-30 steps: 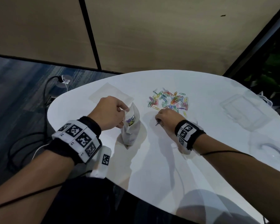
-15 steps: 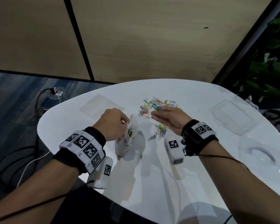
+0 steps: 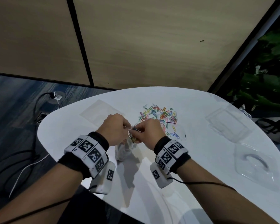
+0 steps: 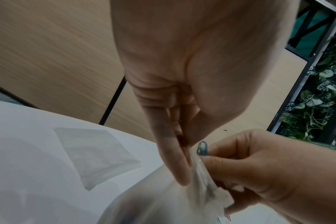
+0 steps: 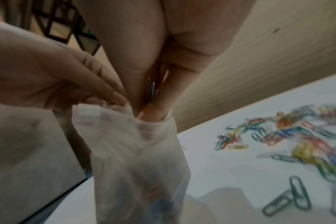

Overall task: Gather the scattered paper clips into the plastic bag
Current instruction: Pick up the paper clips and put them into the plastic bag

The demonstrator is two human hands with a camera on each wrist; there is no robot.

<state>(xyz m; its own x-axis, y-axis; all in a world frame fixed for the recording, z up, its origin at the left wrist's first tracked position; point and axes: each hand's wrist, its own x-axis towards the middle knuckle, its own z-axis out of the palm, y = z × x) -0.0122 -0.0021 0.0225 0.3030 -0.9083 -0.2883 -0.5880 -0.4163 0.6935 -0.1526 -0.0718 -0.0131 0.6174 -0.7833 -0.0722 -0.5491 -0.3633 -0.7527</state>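
A small clear plastic bag (image 3: 124, 150) hangs upright over the white table (image 3: 200, 167), with several clips inside it. My left hand (image 3: 116, 129) pinches the bag's rim (image 5: 98, 110) and holds its mouth apart. My right hand (image 3: 148, 132) pinches a few paper clips (image 4: 202, 148) at the bag's mouth, its fingertips (image 5: 153, 112) dipping into the opening. A scattered pile of coloured paper clips (image 3: 161, 118) lies on the table just beyond my right hand, also in the right wrist view as loose clips (image 5: 297, 145).
A flat clear bag (image 3: 102, 113) lies on the table behind my left hand. A clear plastic lid (image 3: 225, 125) and a clear tray (image 3: 255, 167) sit at the right. Cables (image 3: 34, 113) run over the floor at the left. A leafy plant (image 3: 268, 81) stands at right.
My right hand picked clips out of the pile and carried them left to the bag's mouth. My left hand lifted the bag a little and kept its rim apart.
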